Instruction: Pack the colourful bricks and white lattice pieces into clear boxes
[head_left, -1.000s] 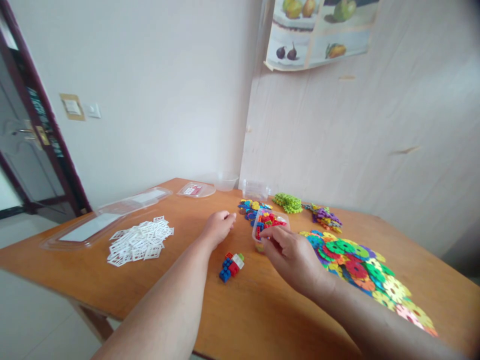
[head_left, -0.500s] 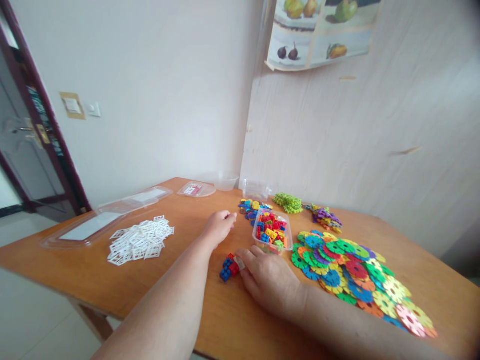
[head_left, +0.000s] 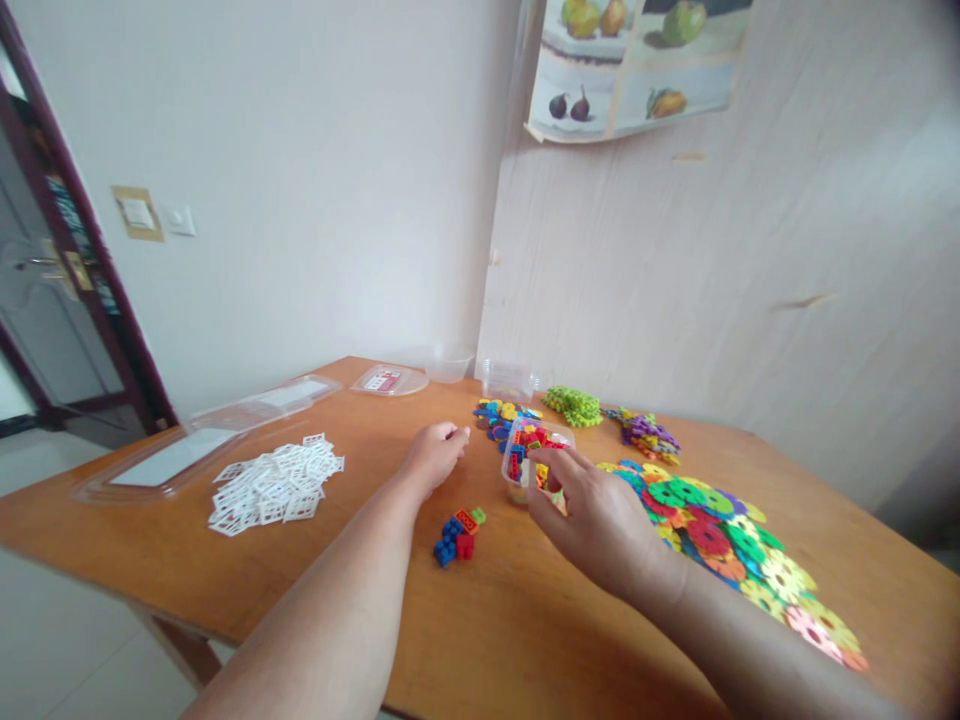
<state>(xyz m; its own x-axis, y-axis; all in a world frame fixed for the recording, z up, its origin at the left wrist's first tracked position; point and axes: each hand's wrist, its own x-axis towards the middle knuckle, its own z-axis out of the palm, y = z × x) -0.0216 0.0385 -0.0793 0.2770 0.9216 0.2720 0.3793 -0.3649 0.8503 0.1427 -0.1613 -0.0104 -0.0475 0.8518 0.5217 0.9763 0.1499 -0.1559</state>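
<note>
My right hand (head_left: 592,515) hovers over a small clear tub of coloured bricks (head_left: 527,450), fingers curled down into it; whether it holds a brick is hidden. A small stack of joined bricks (head_left: 458,533), blue, red and orange with a green bit, stands on the wooden table (head_left: 315,570) just left of that hand. My left hand (head_left: 435,455) rests on the table beyond the stack, its fingers loosely curled with nothing seen in them.
A heap of white lattice pieces (head_left: 274,483) lies at the left beside clear plastic lids (head_left: 202,440). Colourful snowflake discs (head_left: 731,545) spread at the right. Loose coloured bricks (head_left: 501,415), green pieces (head_left: 574,405), purple pieces (head_left: 649,433) and clear tubs (head_left: 510,378) sit near the wall.
My right hand went from the tub down to the brick stack, then lifted back over the tub. An orange brick now tops the stack. The left hand stayed put.
</note>
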